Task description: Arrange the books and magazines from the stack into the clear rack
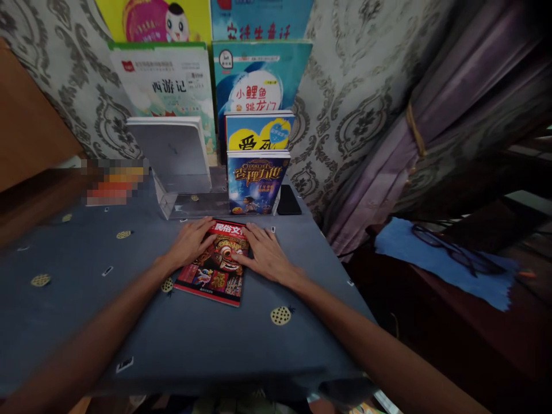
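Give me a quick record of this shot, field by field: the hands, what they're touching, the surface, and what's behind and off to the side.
Hands: left hand and right hand, both flat with fingers spread
Touching: red magazine, left hand on its upper left, right hand on its right side
Magazine: lies flat, cover up, slightly askew
Surface: table under a blue-grey patterned cloth
Behind: clear stand with upright books, blue book at the front
Beside stand: black phone, lying flat
Far right: glasses on a blue cloth

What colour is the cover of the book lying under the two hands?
The book is mainly red, with a mask picture; head view shows it best.
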Available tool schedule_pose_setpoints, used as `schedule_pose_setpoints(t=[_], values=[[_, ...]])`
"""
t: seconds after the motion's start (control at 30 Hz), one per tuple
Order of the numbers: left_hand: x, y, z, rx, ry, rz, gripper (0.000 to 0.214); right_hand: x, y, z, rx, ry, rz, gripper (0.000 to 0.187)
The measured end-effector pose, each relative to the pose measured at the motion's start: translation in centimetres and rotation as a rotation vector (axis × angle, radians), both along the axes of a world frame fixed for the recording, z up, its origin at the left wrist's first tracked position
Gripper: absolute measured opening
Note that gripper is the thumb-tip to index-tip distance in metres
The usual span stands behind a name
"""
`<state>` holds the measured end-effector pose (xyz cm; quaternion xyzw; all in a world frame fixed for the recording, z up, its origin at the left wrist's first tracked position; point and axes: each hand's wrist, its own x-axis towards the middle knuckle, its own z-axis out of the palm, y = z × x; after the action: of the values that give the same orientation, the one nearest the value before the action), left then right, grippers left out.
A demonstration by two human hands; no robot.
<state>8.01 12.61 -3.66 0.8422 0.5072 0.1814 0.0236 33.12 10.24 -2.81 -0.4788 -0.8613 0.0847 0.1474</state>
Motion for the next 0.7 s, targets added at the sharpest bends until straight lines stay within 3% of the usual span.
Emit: schedule_pose_setpoints(t=[0.23, 0.47, 0.6, 0.7], values=[[0.3, -0.5, -0.3, 0.073, -0.002, 0.078, 0.045, -0.2, -3.0, 0.2, -0.095, -0.051, 0.054, 0.108], [0.5, -1.0, 0.3, 0.079, -0.027, 0.116, 0.035, 0.0, -6.9, 0.6, -0.174, -0.049, 0.148, 0.121], [0.1, -0.5, 0.5, -0.027, -0.253, 0.130, 0.037, 0.0, -7.1, 0.8, -0.186, -0.031, 0.152, 0.115], [-0.2, 0.0, 0.7, -0.200, -0.675, 0.182, 0.038, 0.0, -7.0, 0.7, -0.216, -0.007, 0.153, 0.116]])
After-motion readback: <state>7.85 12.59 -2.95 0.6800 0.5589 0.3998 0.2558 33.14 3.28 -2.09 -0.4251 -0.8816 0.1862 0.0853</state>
